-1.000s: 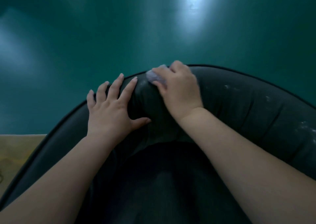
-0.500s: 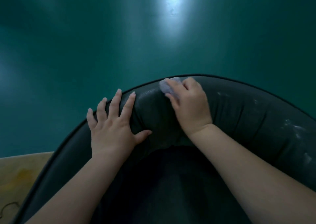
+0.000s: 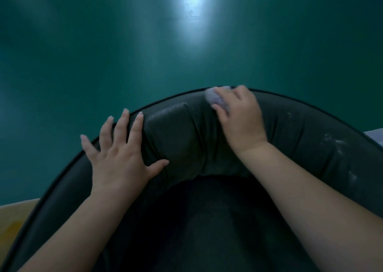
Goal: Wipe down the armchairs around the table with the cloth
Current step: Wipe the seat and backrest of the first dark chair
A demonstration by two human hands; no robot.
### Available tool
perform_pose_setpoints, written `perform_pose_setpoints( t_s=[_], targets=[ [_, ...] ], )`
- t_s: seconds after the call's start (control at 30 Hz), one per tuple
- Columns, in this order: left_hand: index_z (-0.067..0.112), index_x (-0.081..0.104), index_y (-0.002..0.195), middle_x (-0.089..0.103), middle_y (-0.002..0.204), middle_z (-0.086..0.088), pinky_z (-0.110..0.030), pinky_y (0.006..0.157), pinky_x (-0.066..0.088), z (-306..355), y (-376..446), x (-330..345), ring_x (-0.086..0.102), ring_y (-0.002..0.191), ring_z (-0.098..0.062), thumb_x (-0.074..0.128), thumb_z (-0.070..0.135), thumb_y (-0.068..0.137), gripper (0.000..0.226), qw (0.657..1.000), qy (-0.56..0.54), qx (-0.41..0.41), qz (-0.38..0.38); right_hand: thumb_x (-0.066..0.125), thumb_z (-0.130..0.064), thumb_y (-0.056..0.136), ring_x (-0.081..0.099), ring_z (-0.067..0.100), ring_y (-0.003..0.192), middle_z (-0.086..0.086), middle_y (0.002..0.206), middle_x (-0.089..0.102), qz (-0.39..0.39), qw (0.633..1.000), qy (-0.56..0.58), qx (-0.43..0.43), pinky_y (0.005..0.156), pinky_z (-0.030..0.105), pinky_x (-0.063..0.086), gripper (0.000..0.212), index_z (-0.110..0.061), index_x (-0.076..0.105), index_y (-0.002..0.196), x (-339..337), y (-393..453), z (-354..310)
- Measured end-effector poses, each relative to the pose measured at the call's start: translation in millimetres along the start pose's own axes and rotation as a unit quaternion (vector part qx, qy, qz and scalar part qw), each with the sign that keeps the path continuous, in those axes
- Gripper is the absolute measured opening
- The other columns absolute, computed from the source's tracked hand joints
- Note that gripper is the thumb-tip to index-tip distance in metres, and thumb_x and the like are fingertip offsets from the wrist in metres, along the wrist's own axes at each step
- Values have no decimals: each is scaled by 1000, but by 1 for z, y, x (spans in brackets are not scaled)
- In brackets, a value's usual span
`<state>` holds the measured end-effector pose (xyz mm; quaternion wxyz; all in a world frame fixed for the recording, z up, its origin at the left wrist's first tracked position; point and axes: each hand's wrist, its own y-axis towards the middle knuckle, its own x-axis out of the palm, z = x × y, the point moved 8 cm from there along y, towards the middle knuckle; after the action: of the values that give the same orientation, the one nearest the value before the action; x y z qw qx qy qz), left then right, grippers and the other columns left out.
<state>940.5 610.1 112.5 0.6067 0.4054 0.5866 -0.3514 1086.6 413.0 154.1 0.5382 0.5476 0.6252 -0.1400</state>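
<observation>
A dark padded armchair (image 3: 186, 135) with a curved backrest fills the lower half of the view. My right hand (image 3: 240, 118) presses a small pale cloth (image 3: 214, 98) onto the top rim of the backrest, most of the cloth hidden under the fingers. My left hand (image 3: 120, 151) lies flat on the backrest to the left, fingers spread, thumb on the padding, holding nothing. White dusty smears (image 3: 335, 145) mark the right part of the backrest. The seat (image 3: 196, 226) below is very dark.
A glossy teal floor (image 3: 145, 43) with a bright light reflection lies beyond the chair. A yellow-tan surface (image 3: 12, 215) shows at the lower left edge. A pale patch (image 3: 375, 135) peeks over the chair at the right edge.
My right hand with the cloth has slid rightward along the top of the backrest. The view has tilted so the chair sits lower. My left hand stays planted.
</observation>
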Motion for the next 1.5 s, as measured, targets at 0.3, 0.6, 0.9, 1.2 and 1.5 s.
perform_pose_setpoints(
  t_s=[0.3,0.6,0.9,1.2,1.5],
  targets=[
    [16,4,152,4,160,-3,-48,117,3,97,18,-9,4,145,-24,55,78,67,117,994,-44,96,18,65,-15,86,52,35,95,19,101,54,28,997,44,62,84,40,43,38,-8,60,124,-3,-17,16],
    [26,0,152,-2,160,-1,-40,116,-3,154,20,-8,-3,145,-25,64,68,70,112,986,-58,153,28,62,-15,87,51,37,92,18,99,55,52,992,-59,99,79,41,42,37,-7,60,123,-46,-29,88],
    [28,11,152,7,160,2,-42,117,1,166,16,-4,3,145,-26,73,61,66,111,988,-53,143,25,65,-15,84,51,34,85,15,91,54,29,998,-55,32,71,41,43,38,-10,62,121,-51,-34,96],
    [27,10,152,4,161,3,-42,116,-1,170,16,-2,-1,145,-23,69,65,67,110,991,-65,114,21,66,-17,86,51,32,88,17,93,54,61,996,-13,71,78,37,42,41,-5,60,125,-60,-37,106],
    [25,9,152,1,161,2,-45,117,3,175,14,-5,-3,145,-25,67,69,66,113,993,-67,95,16,67,-15,85,49,31,81,13,86,50,101,981,-81,146,70,33,36,36,-7,64,119,-100,-75,158]
  ],
)
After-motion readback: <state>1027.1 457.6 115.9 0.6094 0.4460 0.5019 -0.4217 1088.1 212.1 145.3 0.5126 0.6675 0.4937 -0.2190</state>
